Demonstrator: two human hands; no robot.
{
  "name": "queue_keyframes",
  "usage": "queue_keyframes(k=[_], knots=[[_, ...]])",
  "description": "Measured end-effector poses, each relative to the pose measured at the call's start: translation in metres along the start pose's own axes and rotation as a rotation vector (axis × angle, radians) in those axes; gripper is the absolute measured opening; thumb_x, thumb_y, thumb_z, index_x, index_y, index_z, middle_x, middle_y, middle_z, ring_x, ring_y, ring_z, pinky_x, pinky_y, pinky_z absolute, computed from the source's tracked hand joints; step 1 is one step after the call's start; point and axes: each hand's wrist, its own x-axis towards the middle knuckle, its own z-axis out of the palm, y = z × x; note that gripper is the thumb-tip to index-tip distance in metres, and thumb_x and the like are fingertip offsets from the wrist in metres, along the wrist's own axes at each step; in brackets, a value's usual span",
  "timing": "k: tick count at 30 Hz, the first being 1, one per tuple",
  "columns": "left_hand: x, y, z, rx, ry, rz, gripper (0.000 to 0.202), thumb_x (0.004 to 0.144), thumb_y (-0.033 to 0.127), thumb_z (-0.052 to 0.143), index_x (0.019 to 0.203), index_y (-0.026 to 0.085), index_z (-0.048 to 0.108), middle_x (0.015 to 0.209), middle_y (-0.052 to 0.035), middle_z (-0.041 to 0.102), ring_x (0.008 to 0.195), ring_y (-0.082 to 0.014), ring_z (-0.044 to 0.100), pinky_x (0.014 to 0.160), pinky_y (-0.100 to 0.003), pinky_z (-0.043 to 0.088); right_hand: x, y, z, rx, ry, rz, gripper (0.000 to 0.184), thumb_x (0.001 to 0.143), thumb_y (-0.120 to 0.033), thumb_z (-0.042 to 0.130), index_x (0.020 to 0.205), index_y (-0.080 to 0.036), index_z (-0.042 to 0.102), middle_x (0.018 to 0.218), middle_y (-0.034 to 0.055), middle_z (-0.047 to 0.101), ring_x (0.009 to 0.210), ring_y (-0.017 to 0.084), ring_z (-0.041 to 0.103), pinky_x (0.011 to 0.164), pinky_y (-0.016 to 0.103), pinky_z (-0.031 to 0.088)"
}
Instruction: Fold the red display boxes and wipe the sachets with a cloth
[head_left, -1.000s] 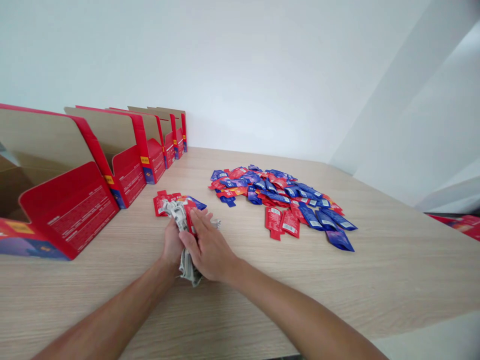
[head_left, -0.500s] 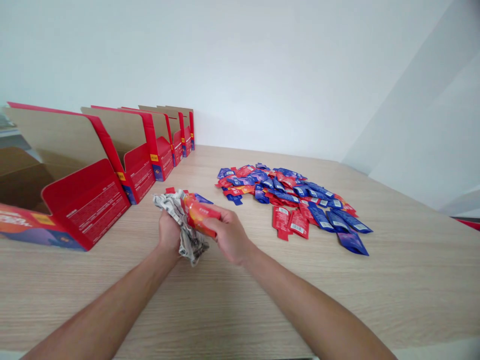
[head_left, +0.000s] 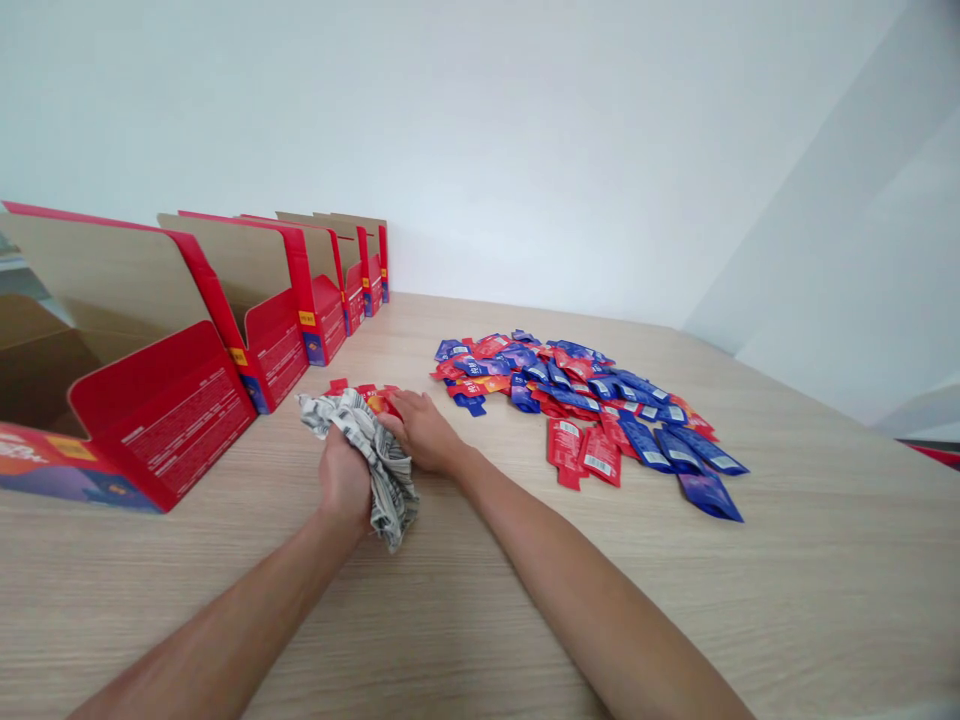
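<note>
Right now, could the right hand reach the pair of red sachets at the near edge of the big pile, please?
Probably yes: the right hand rests by the small stack, and only bare table lies between it and the red sachets.

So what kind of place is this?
Probably a packing bench. A row of open red cartons lines the wooden table, a heap of red and blue sachets lies nearby, and the left hand grips a cloth.
</note>
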Motion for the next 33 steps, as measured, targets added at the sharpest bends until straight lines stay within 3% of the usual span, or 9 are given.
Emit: queue_keyframes(k=[2,5,9,14,19,22,26,31,33], knots=[[-0.002,0.001,0.000,0.014,0.032,-0.020,0.039,0.104,0.032,0.041,0.106,0.011,0.075,0.095,-0.0118,0.078,0.090,-0.0222,0.077,0.085,-0.031,0.064,-0.004,0.009,-0.008,-0.108,0.018,0.038,0.044,0.112,-0.037,0.040,0.144,-0.013,0.059,0.153,0.0196,0.058,0.147,0.028,0.048,0.126,0.053,0.030],[-0.006,0.000,0.001,0.052,0.067,-0.024,0.038,0.102,0.035,0.046,0.113,0.014,0.075,0.097,-0.0104,0.080,0.088,-0.0248,0.078,0.085,-0.037,0.065,-0.010,0.035,-0.031,-0.278,0.080,0.253,0.053,0.110,-0.037,0.041,0.155,-0.009,0.048,0.165,0.0211,0.042,0.156,0.032,0.033,0.129,0.058,0.017],[-0.013,-0.004,0.004,0.151,0.132,-0.033,0.040,0.103,0.034,0.042,0.117,0.016,0.075,0.097,-0.0089,0.081,0.087,-0.0248,0.079,0.082,-0.038,0.066,-0.024,0.067,-0.060,-0.403,-0.100,0.539,0.071,0.105,-0.049,0.049,0.165,-0.013,0.034,0.174,0.0180,0.026,0.160,0.043,0.019,0.123,0.074,0.009],[-0.017,-0.007,0.005,0.209,0.168,-0.061,0.038,0.103,0.036,0.047,0.114,0.014,0.075,0.091,-0.0091,0.081,0.085,-0.0232,0.079,0.080,-0.034,0.066,-0.035,0.070,-0.072,-0.440,-0.159,0.529,0.059,0.103,-0.048,0.049,0.151,-0.012,0.053,0.158,0.0234,0.052,0.148,0.043,0.039,0.119,0.074,0.018],[-0.023,-0.007,0.009,0.211,0.138,-0.086,0.039,0.103,0.037,0.046,0.117,0.014,0.074,0.089,-0.0088,0.081,0.083,-0.0251,0.080,0.078,-0.036,0.067,-0.043,0.060,-0.080,-0.402,-0.097,0.471,0.036,0.099,-0.018,0.047,0.124,-0.007,0.070,0.134,0.0268,0.068,0.138,0.036,0.051,0.126,0.062,0.007],[-0.027,-0.005,0.013,0.206,0.112,-0.088,0.040,0.104,0.035,0.043,0.123,0.016,0.073,0.092,-0.0084,0.082,0.085,-0.0255,0.080,0.078,-0.037,0.067,-0.053,0.056,-0.090,-0.313,-0.007,0.467,0.032,0.095,-0.012,0.050,0.117,-0.007,0.071,0.127,0.0272,0.071,0.133,0.036,0.056,0.125,0.056,0.018],[-0.028,-0.004,0.014,0.188,0.121,-0.100,0.041,0.104,0.037,0.043,0.125,0.016,0.072,0.091,-0.0086,0.081,0.087,-0.0263,0.080,0.079,-0.038,0.067,-0.061,0.047,-0.095,-0.121,0.190,0.534,0.036,0.094,-0.011,0.048,0.126,-0.011,0.065,0.123,0.0238,0.072,0.124,0.034,0.063,0.113,0.051,0.039],[-0.024,-0.014,0.009,0.115,0.023,-0.194,0.040,0.102,0.033,0.042,0.122,0.016,0.074,0.092,-0.0086,0.081,0.095,-0.0274,0.080,0.087,-0.042,0.066,-0.053,0.014,-0.058,0.363,0.319,0.531,0.045,0.100,-0.023,0.042,0.144,-0.019,0.048,0.094,0.0037,0.075,0.083,0.023,0.073,0.084,0.040,0.060],[-0.022,-0.019,0.005,0.077,-0.080,-0.208,0.037,0.099,0.029,0.047,0.119,0.016,0.074,0.099,-0.0095,0.082,0.100,-0.0282,0.079,0.093,-0.044,0.064,-0.051,-0.005,-0.038,0.610,0.317,0.470,0.051,0.096,-0.025,0.051,0.147,-0.020,0.047,0.095,0.0029,0.074,0.083,0.022,0.073,0.086,0.042,0.061]])
